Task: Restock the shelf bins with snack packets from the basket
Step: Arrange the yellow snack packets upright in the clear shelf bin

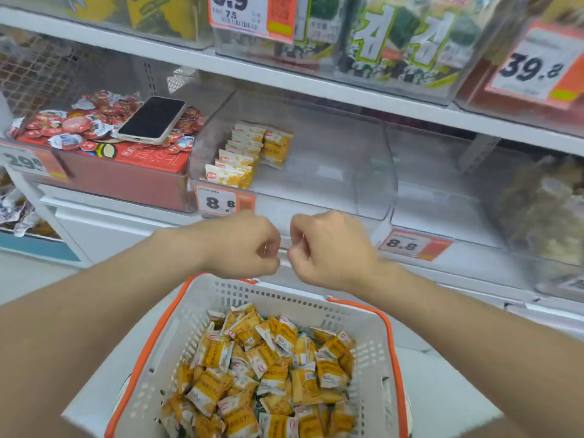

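A white basket with orange rim sits low in the middle, full of yellow-and-white snack packets. Above it my left hand and my right hand hover side by side with fingers curled, nothing visible in either. Behind them a clear shelf bin holds a row of the same yellow packets standing along its left side; the rest of that bin is bare.
A phone lies on red snack cups in the bin at left. Price tags hang on the shelf edge. Another clear bin stands to the right, and seaweed packs fill the shelf above.
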`<state>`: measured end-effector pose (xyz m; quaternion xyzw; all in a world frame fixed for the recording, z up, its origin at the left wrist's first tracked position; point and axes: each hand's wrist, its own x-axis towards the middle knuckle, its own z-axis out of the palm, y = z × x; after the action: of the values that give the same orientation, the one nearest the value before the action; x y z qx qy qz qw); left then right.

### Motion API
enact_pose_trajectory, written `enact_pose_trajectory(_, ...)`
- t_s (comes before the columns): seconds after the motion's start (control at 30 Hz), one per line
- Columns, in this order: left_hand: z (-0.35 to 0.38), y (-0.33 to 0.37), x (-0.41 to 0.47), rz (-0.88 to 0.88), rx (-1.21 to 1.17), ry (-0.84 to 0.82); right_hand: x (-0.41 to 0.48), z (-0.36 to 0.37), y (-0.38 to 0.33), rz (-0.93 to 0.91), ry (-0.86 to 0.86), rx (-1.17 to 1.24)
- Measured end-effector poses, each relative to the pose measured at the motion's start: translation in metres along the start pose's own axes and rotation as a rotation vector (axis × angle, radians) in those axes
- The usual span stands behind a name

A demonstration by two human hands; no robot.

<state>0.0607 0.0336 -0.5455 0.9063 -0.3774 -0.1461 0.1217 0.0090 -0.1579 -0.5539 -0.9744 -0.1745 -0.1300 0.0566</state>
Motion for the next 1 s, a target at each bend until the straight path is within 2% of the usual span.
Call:
enact_pose_trajectory(0.03, 0.010, 0.003, -0.002, -0.006, 0.042, -0.142, -0.014, 0.007, 0.001, 0.001, -0.141, -0.044)
enact_pose_trajectory(0.1, 0.031, 0.011, -0.005, -0.011, 0.112, -0.306, -0.042, 0.027, 0.004, -0.026, -0.440, -0.114)
enact_pose_trajectory(0.2, 0.059, 0.028, -0.004, 0.014, 0.173, -0.354, -0.083, 0.065, 0.008, -0.036, -0.815, -0.144)
enact_pose_trajectory(0.33, 0.092, 0.043, -0.001, 0.035, 0.287, -0.481, -0.126, 0.120, 0.022, 0.095, -1.022, -0.157)
enact_pose_trajectory(0.43, 0.102, 0.053, 0.003, 0.053, 0.348, -0.564, -0.158, 0.156, 0.037, 0.262, -1.131, 0.026)
enact_pose_trajectory(0.5, 0.104, 0.056, 0.007, 0.061, 0.361, -0.567, -0.175, 0.172, 0.039, 0.451, -1.163, 0.239)
enact_pose_trajectory(0.57, 0.105, 0.054, 0.011, 0.062, 0.359, -0.548, -0.188, 0.189, 0.038, 0.551, -1.147, 0.352)
enact_pose_trajectory(0.8, 0.108, 0.045, 0.017, 0.038, 0.306, -0.522, -0.204, 0.220, 0.019, 0.556, -0.944, 0.148)
enact_pose_trajectory(0.9, 0.108, 0.043, 0.017, 0.021, 0.286, -0.518, -0.203, 0.218, 0.015, 0.579, -0.889, 0.120)
enact_pose_trajectory(1.0, 0.103, 0.042, 0.017, 0.016, 0.272, -0.508, -0.192, 0.208, 0.017, 0.517, -0.779, 0.130)
